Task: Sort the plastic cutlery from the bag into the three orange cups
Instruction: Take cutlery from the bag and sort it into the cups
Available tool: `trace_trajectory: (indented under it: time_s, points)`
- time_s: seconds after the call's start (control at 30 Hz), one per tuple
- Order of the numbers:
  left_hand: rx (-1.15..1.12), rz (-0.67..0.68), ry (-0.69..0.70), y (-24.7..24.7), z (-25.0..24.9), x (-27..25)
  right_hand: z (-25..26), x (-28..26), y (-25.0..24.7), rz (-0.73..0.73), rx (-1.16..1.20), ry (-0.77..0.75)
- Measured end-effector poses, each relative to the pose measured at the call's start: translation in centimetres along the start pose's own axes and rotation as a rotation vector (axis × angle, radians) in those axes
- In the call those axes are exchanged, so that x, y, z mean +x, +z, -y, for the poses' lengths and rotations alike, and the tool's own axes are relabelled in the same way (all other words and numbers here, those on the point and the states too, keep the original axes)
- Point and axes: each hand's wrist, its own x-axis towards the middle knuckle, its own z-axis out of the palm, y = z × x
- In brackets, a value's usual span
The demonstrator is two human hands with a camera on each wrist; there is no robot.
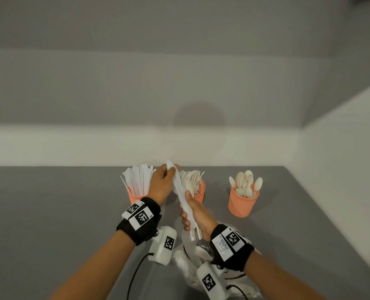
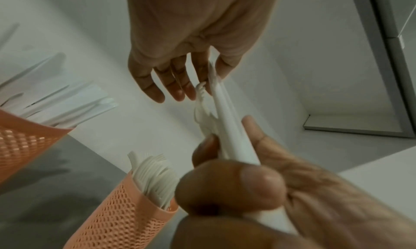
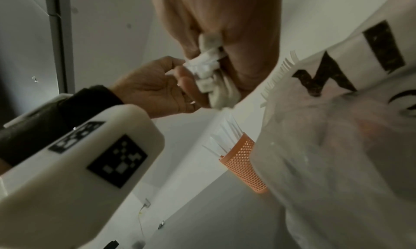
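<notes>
Three orange mesh cups stand in a row at the back of the grey table: one with knives [image 1: 135, 197], one with forks [image 1: 200, 194], one with spoons [image 1: 242, 203]. My right hand [image 1: 193, 213] grips a bundle of white cutlery [image 1: 183, 198] by the handles, upright, in front of the fork cup. My left hand [image 1: 168, 171] pinches the tip of a knife [image 2: 212, 75] at the top of that bundle, between thumb and forefinger. The other left fingers [image 2: 155, 91] hang straight. The handle ends [image 3: 208, 60] stick out below my right fist. The plastic bag [image 1: 190, 258] lies under my right wrist.
A white wall rises right behind the cups, and another runs along the table's right edge. The bag [image 3: 337, 128], with black print, fills the right side of the right wrist view. A black cable [image 1: 136, 276] trails from the left wrist camera.
</notes>
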Motion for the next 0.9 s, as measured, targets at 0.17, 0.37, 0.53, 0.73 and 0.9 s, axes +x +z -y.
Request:
trace_trajectory:
  time_s: [0.17,0.37,0.53,0.73,0.9]
  points:
    - [0.003,-0.072,0.049,0.1,-0.5,0.0,-0.1,0.3,0.2,-0.097,-0.009,-0.047]
    - [0.082,-0.068,0.079,-0.2,0.2,0.0,0.0,0.9,0.0,-0.274,-0.09,-0.105]
    - [0.089,0.059,0.038,-0.5,0.4,-0.3,0.2,1.5,0.1,-0.286,-0.111,-0.14]
    - [0.043,0.107,0.015,-1.1,0.4,-0.8,0.6,2.3,-0.1,-0.174,-0.093,-0.045]
    - [0.135,0.055,0.032,-1.5,1.2,-0.7,0.1,3.1,-0.1,-0.193,-0.212,-0.082]
